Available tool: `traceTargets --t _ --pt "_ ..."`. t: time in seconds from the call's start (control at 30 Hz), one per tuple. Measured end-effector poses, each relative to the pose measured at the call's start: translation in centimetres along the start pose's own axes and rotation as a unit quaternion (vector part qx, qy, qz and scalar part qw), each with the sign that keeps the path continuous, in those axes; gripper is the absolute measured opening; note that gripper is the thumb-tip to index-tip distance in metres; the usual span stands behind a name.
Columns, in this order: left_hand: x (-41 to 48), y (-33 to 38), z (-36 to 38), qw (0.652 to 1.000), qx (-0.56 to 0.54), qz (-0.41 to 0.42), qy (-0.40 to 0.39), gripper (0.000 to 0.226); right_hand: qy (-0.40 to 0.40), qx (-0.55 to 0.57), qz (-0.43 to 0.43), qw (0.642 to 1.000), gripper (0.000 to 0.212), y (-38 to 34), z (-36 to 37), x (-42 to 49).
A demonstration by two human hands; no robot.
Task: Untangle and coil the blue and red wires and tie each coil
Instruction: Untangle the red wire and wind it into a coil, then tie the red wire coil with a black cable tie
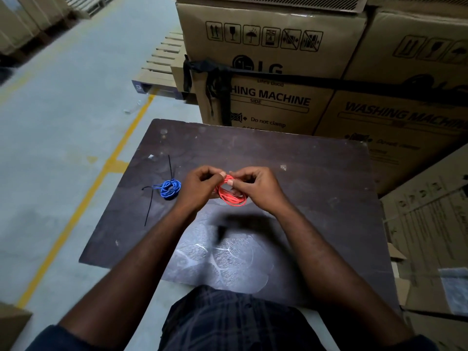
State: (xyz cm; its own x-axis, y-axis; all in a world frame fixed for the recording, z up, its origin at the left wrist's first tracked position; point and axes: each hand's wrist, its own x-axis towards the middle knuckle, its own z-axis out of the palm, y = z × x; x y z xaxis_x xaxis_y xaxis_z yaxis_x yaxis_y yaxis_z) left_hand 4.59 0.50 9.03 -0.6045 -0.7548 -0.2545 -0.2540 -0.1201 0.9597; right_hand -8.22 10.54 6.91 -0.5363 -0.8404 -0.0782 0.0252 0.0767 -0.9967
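Dark tabletop (pixel 316 178): matt, scuffed, with pale scratches at its near edge. Red wire (pixel 231 196) and blue wire (pixel 169 190): smooth plastic sheathing. Far boxes (pixel 273 46): matt brown cardboard. Floor (pixel 63 122), left: smooth grey concrete.

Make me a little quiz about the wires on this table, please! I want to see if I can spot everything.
1. True or false: the blue coil is in the person's hands.
2. What do the left hand and the right hand both hold? A) the blue coil B) the red coil C) a green coil
3. Fill the gap: the blue coil lies on the table, on the ___ side of the left hand.

Key: 1 false; 2 B; 3 left.
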Motion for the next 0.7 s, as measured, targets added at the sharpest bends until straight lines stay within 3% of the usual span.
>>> traceTargets --t 0.23,0.57,0.7 --pt "0.8 -1.5 -4.3 0.999 0.021 0.006 0.029 0.007 0.01 0.013 0.02 1.0 0.018 0.7 4.7 1.4" --pt "1.9 -4.9 -11.7 0.994 -0.023 -0.104 0.0 0.02 -0.012 0.019 0.102 0.994 0.019 2.7 11.1 3.5" --pt "2.8 -8.6 -14.8 0.991 0.049 -0.122 0.035 0.013 -0.004 0.013 0.137 0.99 0.018 4.1 12.9 3.7"
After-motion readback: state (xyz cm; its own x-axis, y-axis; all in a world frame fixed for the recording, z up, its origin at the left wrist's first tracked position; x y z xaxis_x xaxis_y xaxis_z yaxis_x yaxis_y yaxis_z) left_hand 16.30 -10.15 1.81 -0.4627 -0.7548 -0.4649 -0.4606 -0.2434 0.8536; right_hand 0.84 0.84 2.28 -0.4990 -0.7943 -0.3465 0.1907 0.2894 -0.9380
